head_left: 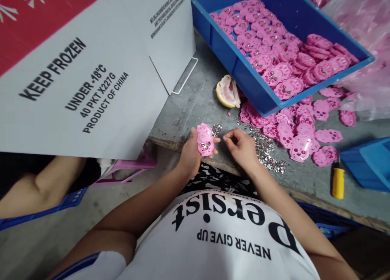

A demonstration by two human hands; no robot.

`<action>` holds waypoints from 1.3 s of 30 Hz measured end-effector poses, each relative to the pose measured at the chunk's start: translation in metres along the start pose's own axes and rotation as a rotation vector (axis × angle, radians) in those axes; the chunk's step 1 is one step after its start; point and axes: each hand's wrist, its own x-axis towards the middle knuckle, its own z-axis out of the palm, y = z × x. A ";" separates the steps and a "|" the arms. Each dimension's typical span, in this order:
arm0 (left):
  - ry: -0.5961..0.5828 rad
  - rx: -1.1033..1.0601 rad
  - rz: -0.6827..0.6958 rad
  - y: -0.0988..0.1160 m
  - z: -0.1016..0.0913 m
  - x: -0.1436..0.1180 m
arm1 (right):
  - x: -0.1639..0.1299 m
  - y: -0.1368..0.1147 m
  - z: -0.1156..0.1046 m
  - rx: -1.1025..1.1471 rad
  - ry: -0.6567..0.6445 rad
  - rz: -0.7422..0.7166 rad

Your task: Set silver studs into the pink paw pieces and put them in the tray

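Right, left hand [190,152] has fingers curled around a pink plastic piece [205,139], held upright just above the table edge [183,144]; right hand [242,148] sits just beside it, thumb and forefinger pinched together, whatever is between them too small to tell. Small silver screws [265,148] lie scattered by the right hand, loose pink pieces [300,134] beyond. Farther out: blue bin [243,75] full of pink pieces, pomelo segment [228,92], yellow-handled screwdriver [338,182], cardboard box [91,69] at left.

Grey concrete floor [36,247], rough grey worktable [195,105], big white cardboard box [91,77] leaning in, pretty flat daylight all over.
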 end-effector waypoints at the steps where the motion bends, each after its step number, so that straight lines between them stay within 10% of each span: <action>1: 0.029 0.000 0.032 0.003 -0.003 0.000 | 0.002 0.002 0.002 -0.021 0.009 0.041; 18: 0.080 -0.059 0.059 0.012 -0.025 0.016 | 0.055 0.009 0.010 -0.551 -0.243 0.062; 39: 0.063 -0.007 0.040 0.012 -0.029 0.025 | 0.054 0.009 0.005 -0.577 -0.363 -0.027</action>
